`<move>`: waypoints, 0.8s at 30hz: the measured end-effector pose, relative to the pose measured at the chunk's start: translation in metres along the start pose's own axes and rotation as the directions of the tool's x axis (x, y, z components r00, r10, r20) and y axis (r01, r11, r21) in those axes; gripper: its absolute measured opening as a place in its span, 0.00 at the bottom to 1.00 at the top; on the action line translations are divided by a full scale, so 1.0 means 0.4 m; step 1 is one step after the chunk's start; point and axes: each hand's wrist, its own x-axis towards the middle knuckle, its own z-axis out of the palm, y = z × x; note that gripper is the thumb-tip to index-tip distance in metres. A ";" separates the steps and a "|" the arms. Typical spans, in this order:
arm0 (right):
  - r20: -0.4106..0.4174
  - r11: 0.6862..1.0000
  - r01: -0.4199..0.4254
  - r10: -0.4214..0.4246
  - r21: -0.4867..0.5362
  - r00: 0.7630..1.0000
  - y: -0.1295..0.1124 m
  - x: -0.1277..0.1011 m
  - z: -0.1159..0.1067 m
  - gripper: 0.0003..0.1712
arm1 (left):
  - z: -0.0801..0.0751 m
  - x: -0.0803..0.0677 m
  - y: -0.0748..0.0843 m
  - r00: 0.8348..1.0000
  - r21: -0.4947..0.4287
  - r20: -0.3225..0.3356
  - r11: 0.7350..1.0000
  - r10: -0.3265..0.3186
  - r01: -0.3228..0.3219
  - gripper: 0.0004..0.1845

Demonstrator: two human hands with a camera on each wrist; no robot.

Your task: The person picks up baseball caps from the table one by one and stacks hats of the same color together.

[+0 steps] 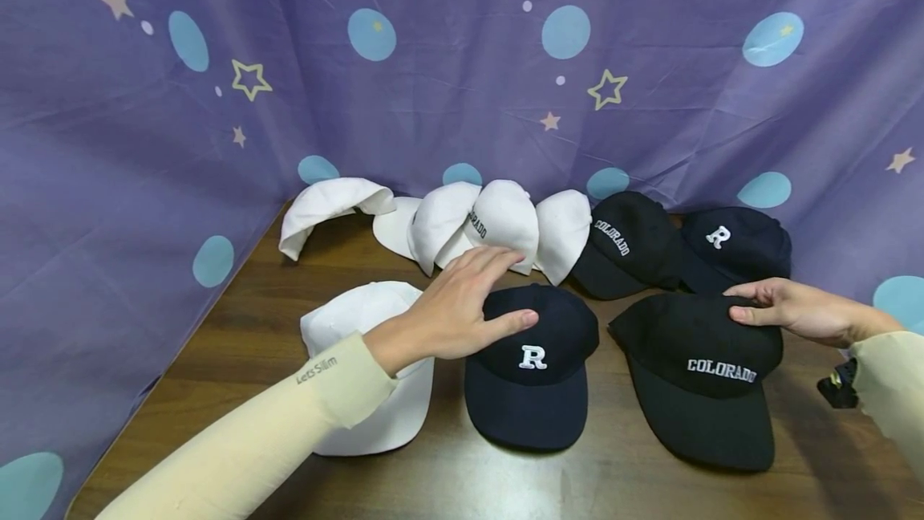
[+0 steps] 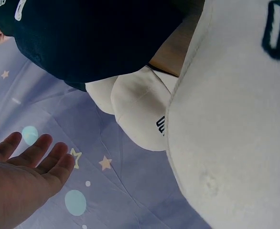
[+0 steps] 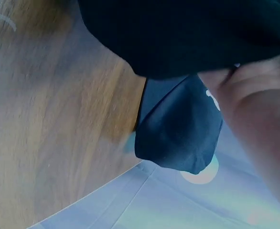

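A dark wooden desk (image 1: 216, 343) stands in a corner hung with purple cloth (image 1: 130, 143) printed with stars and blue dots; the cloth drapes along the desk's back and left edges. A row of white caps (image 1: 498, 219) and two dark caps (image 1: 628, 243) lies along the back edge, against the cloth. Nearer the front edge lie a white cap (image 1: 354, 311), a navy cap (image 1: 534, 375) marked R and a black cap (image 1: 703, 375) marked COLORADO, each just beside the next. The left hand (image 1: 462, 303) is released, fingers straight, thumb touching the navy cap's crown. The right hand (image 1: 787, 307) rests on the black cap's crown, thumb and fingers lightly curled on the fabric. Bare wood shows along the front edge and at the left.
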 end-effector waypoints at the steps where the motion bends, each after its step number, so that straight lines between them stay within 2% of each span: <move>1: -0.016 0.999 -0.013 0.013 -0.029 1.000 0.000 -0.002 0.000 0.20 | 0.000 -0.001 -0.001 1.000 -0.001 0.002 1.000 -0.002 0.002 0.40; 6: -0.098 0.990 -0.086 0.075 -0.111 0.992 -0.006 -0.009 0.002 0.21 | -0.001 -0.004 -0.005 1.000 -0.003 0.008 1.000 -0.009 0.009 0.41; 10: -0.194 0.967 -0.180 0.144 -0.181 0.970 -0.016 -0.010 0.009 0.24 | -0.001 -0.007 -0.008 1.000 -0.002 0.017 1.000 -0.016 0.016 0.41; 13: -0.288 0.933 -0.244 0.165 -0.265 0.943 -0.027 -0.006 0.019 0.25 | -0.002 -0.009 -0.008 0.999 -0.002 0.024 1.000 -0.022 0.022 0.41; 18: -0.413 0.872 -0.290 0.114 -0.394 0.904 -0.050 0.001 0.041 0.25 | -0.002 -0.013 -0.011 0.999 -0.002 0.025 1.000 -0.021 0.021 0.41; 24: -0.518 0.803 -0.374 0.096 -0.464 0.850 -0.076 0.016 0.071 0.28 | -0.003 -0.017 -0.015 0.999 0.003 0.017 1.000 -0.028 0.028 0.41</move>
